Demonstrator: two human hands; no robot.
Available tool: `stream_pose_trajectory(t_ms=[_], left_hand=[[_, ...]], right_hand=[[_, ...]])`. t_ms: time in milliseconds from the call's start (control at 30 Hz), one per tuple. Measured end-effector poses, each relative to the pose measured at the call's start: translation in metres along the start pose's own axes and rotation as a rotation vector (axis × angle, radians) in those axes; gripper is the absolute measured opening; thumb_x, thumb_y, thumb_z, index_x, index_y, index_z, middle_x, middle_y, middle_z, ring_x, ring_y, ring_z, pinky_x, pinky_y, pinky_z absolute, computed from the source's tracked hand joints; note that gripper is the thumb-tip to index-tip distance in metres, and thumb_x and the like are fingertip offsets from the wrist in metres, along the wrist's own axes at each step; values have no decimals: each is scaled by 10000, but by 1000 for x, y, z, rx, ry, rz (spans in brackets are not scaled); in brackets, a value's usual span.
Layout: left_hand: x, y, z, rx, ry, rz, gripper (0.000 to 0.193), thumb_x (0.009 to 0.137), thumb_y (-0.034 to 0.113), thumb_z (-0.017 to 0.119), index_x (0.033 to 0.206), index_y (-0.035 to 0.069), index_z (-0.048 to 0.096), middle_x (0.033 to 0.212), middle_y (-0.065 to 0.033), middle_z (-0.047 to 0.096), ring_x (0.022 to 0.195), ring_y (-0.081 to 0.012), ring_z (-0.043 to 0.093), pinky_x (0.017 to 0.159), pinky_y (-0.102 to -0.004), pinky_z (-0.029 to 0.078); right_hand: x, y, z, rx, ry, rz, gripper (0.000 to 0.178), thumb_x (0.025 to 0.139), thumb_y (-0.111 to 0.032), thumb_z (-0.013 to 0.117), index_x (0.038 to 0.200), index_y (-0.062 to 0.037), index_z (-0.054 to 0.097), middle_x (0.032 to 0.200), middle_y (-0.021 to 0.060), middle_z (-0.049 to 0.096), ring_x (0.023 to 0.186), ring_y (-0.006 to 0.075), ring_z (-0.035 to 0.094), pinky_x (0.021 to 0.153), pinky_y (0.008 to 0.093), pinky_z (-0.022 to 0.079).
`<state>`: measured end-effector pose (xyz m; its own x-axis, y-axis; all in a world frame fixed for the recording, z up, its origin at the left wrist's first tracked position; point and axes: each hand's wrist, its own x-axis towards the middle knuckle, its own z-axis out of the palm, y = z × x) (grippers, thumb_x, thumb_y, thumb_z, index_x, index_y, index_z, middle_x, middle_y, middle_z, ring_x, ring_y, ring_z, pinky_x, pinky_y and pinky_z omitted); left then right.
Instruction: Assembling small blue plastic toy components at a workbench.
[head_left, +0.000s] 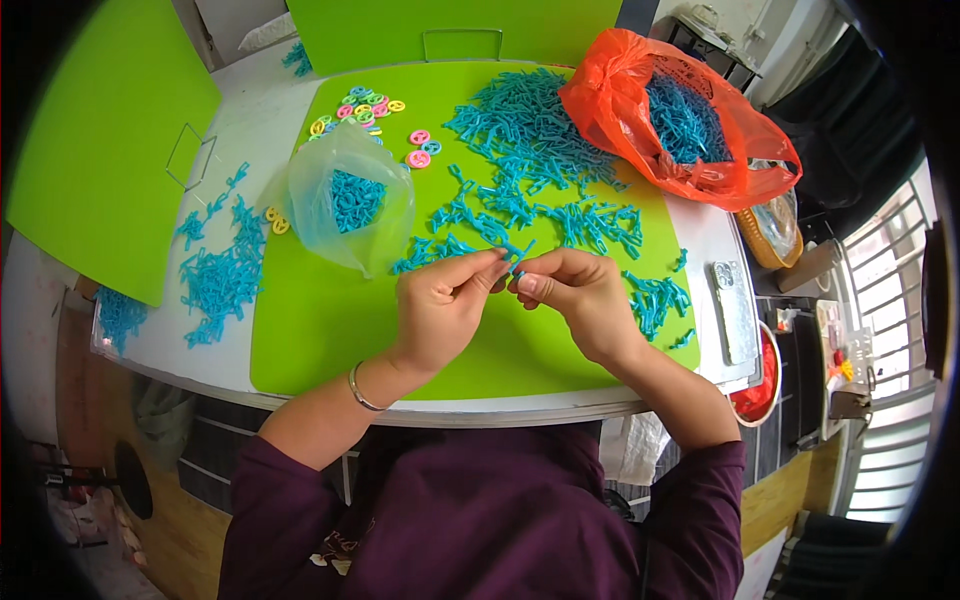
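Note:
Over the middle of the green mat (330,330), my left hand (440,305) and my right hand (580,295) meet fingertip to fingertip. Both pinch small teal plastic pieces (517,257), with thin ends sticking up between the fingers. Whether these pieces are joined cannot be made out. Just beyond my hands lie loose clusters of similar teal pieces (590,225), running back into a large heap (530,110). A translucent plastic bag (310,215) left of my hands stands open with more teal pieces inside.
An open red plastic bag (620,100) full of teal pieces sits at the back right. Small coloured plastic wheels (420,137) lie near the translucent bag. Teal piles (220,285) cover part of the table's left side. A phone (735,310) rests by the right edge.

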<state>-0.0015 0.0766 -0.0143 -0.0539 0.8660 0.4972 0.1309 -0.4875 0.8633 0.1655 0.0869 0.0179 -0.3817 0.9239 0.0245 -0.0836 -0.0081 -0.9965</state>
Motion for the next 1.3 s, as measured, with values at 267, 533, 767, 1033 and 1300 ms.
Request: stream_pose_trajectory(t_ms=[267, 533, 767, 1033, 1300], left_hand=[[3, 2, 3, -385, -93, -359, 194, 900, 60, 528, 1034, -63, 595, 912, -77, 638, 805, -117, 613, 745, -271, 551], [2, 1, 3, -234, -88, -304, 186, 891, 51, 544, 1029, -58, 604, 906, -74, 643, 796, -125, 622, 714, -254, 541], [1, 10, -4, 204, -57, 134, 123, 823, 31, 609, 929, -15, 654, 747, -129, 665, 629, -159, 648, 535, -247, 481], [0, 2, -2, 148, -64, 91, 106, 822, 33, 611, 902, -16, 660, 732, -145, 661, 609, -165, 647, 518, -250, 478], [11, 21, 2, -424, -185, -203, 279, 845, 79, 627, 1088, -20, 533, 930, -32, 613, 851, -100, 594, 757, -243, 505]], right_hand=[[6, -1, -7, 361, -53, 156, 135, 858, -62, 588, 984, -15, 602, 901, 55, 626, 815, 130, 580, 737, 253, 461], [9, 3, -12, 323, -20, 173, 118, 851, -72, 601, 948, -3, 602, 868, 69, 633, 783, 146, 591, 722, 273, 480], [6, 3, -14, 70, -74, 38, 75, 837, -56, 615, 888, -1, 611, 807, 86, 640, 722, 155, 607, 667, 276, 494], [1, 10, -8, 132, -14, 29, 60, 831, -49, 622, 849, 8, 616, 809, 93, 646, 702, 139, 596, 670, 267, 492], [5, 4, -3, 126, 33, -16, 137, 836, -33, 610, 956, 27, 632, 897, 93, 654, 785, 142, 612, 744, 269, 504]])
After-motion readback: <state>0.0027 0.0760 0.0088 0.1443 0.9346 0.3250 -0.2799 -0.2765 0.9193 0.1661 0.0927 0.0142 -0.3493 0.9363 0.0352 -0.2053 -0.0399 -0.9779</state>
